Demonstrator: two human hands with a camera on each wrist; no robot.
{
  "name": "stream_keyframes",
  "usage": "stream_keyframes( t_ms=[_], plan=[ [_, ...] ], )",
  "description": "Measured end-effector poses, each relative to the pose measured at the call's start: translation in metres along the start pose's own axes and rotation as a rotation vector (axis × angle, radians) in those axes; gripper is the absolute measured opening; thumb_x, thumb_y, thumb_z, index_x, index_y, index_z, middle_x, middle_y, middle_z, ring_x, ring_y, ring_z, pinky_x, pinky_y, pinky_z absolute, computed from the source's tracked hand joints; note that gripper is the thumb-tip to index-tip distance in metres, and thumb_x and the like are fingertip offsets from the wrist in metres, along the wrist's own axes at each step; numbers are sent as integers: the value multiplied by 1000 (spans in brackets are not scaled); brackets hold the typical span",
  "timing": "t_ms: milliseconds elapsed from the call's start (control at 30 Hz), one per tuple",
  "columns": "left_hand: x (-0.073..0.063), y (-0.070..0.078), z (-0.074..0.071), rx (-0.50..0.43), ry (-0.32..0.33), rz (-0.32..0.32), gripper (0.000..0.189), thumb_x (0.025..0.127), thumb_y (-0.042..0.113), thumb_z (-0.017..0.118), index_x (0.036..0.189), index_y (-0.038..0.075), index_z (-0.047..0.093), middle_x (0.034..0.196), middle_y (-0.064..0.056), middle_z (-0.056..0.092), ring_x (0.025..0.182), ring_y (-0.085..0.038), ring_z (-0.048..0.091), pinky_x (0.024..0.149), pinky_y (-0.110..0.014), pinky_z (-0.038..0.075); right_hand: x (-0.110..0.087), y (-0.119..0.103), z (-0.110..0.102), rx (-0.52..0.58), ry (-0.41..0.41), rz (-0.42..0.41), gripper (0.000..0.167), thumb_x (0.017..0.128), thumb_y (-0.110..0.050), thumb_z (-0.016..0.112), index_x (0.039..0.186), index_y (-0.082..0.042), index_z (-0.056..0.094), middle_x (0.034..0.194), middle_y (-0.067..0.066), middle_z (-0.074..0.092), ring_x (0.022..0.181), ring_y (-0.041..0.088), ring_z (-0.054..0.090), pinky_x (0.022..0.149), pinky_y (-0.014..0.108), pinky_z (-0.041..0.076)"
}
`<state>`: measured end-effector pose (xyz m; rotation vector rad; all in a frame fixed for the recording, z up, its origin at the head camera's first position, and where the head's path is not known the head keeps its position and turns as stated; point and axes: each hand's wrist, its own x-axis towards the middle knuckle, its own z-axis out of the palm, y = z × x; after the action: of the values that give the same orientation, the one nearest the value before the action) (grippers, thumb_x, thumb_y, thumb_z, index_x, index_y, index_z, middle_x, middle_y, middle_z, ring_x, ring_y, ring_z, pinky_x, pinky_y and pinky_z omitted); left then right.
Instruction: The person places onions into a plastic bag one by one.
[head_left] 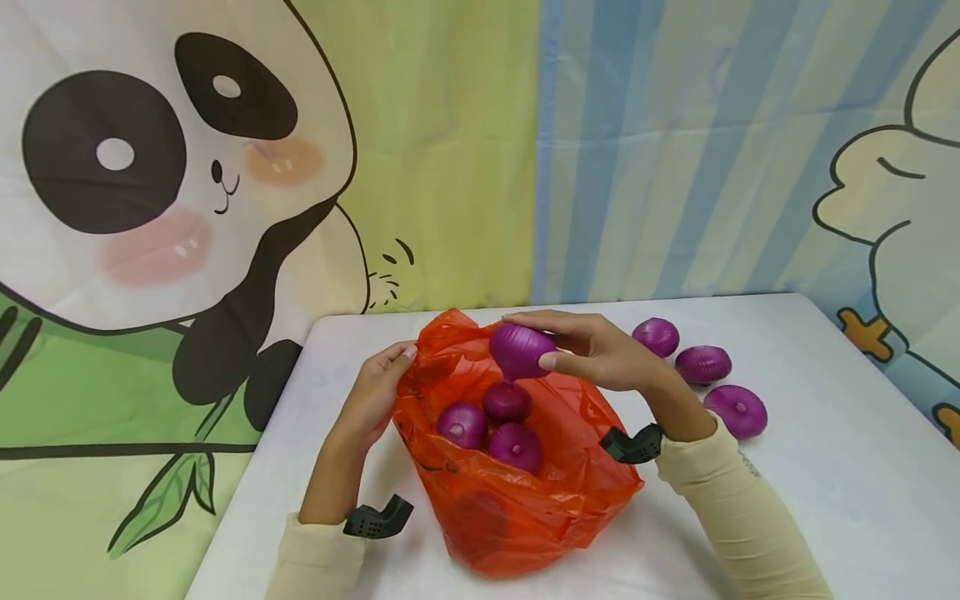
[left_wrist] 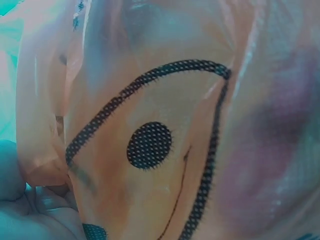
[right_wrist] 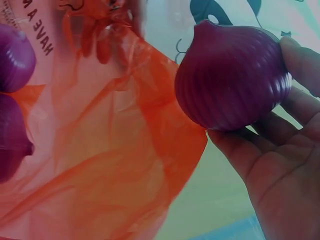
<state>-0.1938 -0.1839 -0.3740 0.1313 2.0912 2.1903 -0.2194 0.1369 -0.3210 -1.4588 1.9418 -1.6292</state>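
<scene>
An orange-red plastic bag (head_left: 517,525) stands open on the table, its mouth facing up. My left hand (head_left: 378,387) pinches the bag's left rim between thumb and fingers. In the left wrist view the bag's printed side (left_wrist: 150,100) fills most of the picture. My right hand (head_left: 600,350) grips a purple onion (head_left: 521,350) over the bag's mouth, also seen as the onion (right_wrist: 232,77) between thumb and fingers in the right wrist view. Inside the bag lie several purple onions, among them a round onion (head_left: 461,425) and one nearer the front (head_left: 515,447).
On the white table (head_left: 825,500), right of the bag, sit three more purple onions: a rear onion (head_left: 656,337), a middle onion (head_left: 703,364) and a front onion (head_left: 737,411). Behind the table hangs a cartoon curtain (head_left: 450,150).
</scene>
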Motion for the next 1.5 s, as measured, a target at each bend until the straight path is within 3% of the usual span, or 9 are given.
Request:
stream_keyframes(
  t_ms=[167,333,533,867,1033,1200,1500],
  plan=[
    [0,0,2,-5,-6,-4,41,104,29,48,129,-3,54,116,-15,58,105,-26,58,90,-34,52,0,6,5,-78,-49,19,52,96,-10,62,144,-3,45,147,12,44,132,26,45,94,42,49],
    [1,-1,2,-4,1,-11,41,104,29,48,128,-3,54,115,-14,58,105,-25,58,90,-33,52,2,12,10,-70,-136,24,52,96,-8,61,145,-3,45,146,10,46,134,25,42,99,42,45],
    [0,-2,0,-17,20,-5,40,104,28,47,127,-4,54,110,-11,60,100,-22,60,88,-33,52,4,24,15,-199,-229,77,53,96,-13,62,145,-5,44,146,9,46,133,22,43,102,38,43],
    [0,-2,0,-20,12,-10,40,104,29,47,127,-4,54,112,-12,59,101,-23,59,89,-33,52,1,46,21,-380,-238,224,50,97,-28,61,143,-15,50,138,-2,54,123,14,50,101,34,43],
    [0,-3,0,-29,-3,13,40,104,28,47,126,-5,54,110,-11,61,99,-23,60,88,-35,53,0,45,22,-456,-233,255,53,96,-34,63,144,-18,49,144,1,48,131,17,43,107,39,38],
    [1,-3,0,-24,-8,28,40,104,28,47,125,-5,55,108,-10,61,98,-22,60,88,-35,53,-1,41,21,-465,-258,255,56,95,-34,63,146,-18,47,150,8,40,139,22,33,110,45,31],
    [1,-4,-1,-25,-10,22,41,104,28,47,126,-5,54,109,-11,61,100,-22,60,89,-34,52,-3,38,21,-430,-272,261,53,96,-31,63,143,-13,49,149,5,41,142,25,28,113,49,24]
  ],
)
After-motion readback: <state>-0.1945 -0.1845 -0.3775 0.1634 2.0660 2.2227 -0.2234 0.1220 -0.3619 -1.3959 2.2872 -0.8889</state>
